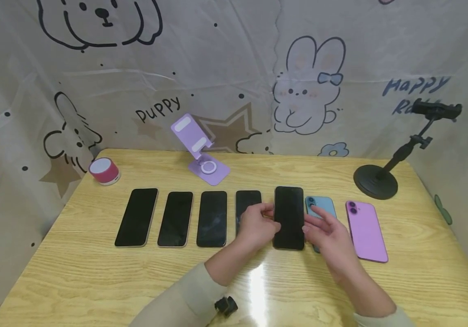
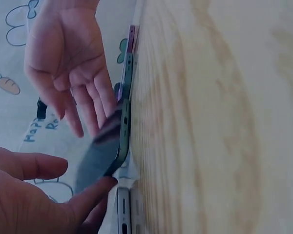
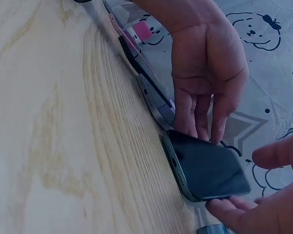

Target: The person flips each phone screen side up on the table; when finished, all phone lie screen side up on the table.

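Note:
A black-screened phone (image 1: 288, 218) lies face up between the two hands, its lower edge at the tabletop. The left hand (image 1: 258, 227) is at its left side, fingertips touching the edge and thumb raised off the screen in the left wrist view. On the other side is the right hand (image 1: 332, 238), whose fingers touch or nearly touch the right edge; its thumb (image 3: 273, 156) stands apart from the phone. Partly behind the left hand lies another dark phone (image 1: 248, 200). A blue phone (image 1: 323, 205), camera side up, is partly hidden by the right hand.
Left in the row lie more face-up phones (image 1: 136, 218) (image 1: 175, 219) (image 1: 211, 219); a pink-purple phone (image 1: 367, 231) lies at right. Behind stand a purple phone stand (image 1: 209, 170), a pink round speaker (image 1: 104, 171) and a black stand (image 1: 376, 181). A patterned curtain (image 1: 225, 68) backs the table.

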Motion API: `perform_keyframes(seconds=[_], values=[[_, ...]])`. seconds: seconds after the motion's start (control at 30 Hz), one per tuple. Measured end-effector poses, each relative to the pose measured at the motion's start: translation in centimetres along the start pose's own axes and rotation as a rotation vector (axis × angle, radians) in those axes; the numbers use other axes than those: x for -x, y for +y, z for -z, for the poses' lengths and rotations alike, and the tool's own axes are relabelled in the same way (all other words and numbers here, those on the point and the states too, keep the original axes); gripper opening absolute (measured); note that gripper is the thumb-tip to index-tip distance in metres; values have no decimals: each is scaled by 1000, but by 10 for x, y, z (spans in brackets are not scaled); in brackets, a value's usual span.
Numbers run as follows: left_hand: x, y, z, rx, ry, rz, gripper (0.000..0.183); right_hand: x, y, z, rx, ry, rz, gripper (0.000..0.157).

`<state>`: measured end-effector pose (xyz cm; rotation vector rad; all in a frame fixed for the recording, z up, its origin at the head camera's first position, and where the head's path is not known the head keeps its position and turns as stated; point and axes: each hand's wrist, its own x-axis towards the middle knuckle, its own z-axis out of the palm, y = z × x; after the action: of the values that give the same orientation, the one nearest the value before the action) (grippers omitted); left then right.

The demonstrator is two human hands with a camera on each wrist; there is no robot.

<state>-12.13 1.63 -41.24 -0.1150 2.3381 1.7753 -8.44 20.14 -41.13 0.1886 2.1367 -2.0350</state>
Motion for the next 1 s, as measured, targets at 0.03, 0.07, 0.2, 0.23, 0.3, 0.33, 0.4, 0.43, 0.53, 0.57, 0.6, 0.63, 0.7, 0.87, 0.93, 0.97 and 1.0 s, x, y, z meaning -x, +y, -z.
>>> perform_keyframes(seconds=[0.03,0.07,0.2,0.23,0.3,0.33,0.4,0.43,0.53,0.57,0.6,0.63,0.7,0.87,0.93,0.97,1.0], values=[[1,0,-1,-9,-7,4,51,0,-1,0,0,-17,-9,71],[2,0,-3,-15,-17,9,55,0,-2,0,2,-32,-19,74],[5,0,-9,-40,-46,24,66,0,-4,-1,-13,-82,-53,83],[6,1,-10,-42,-45,26,68,0,-5,-2,-13,-92,-55,84],[7,1,-12,-64,-35,24,69,0,-5,-3,-8,-109,-53,83],[7,2,-12,-78,-32,21,69,0,-5,-3,-4,-117,-49,83],[8,3,-12,-110,-34,9,70,-1,-5,-4,20,-138,-45,82],[8,4,-13,-125,-34,5,70,-1,-5,-4,33,-148,-43,81],[10,7,-13,-164,-41,8,72,-2,-4,-4,64,-174,-38,80],[10,9,-14,-175,-42,13,72,-3,-4,-4,74,-180,-38,80],[10,10,-14,-185,-42,20,73,-3,-4,-4,82,-183,-37,80],[10,11,-15,-192,-42,27,73,-4,-3,-4,89,-186,-38,80],[10,11,-15,-204,-45,33,74,-4,-3,-5,104,-187,-39,80],[11,13,-14,-222,-60,10,77,-3,-5,-6,141,-186,-36,82],[12,15,-14,-217,-81,-12,77,-1,-7,-5,169,-188,-18,84],[12,17,-14,-207,-90,-24,76,0,-8,-3,197,-189,0,84],[13,18,-14,-202,-95,-40,74,1,-10,-1,226,-191,19,83]])
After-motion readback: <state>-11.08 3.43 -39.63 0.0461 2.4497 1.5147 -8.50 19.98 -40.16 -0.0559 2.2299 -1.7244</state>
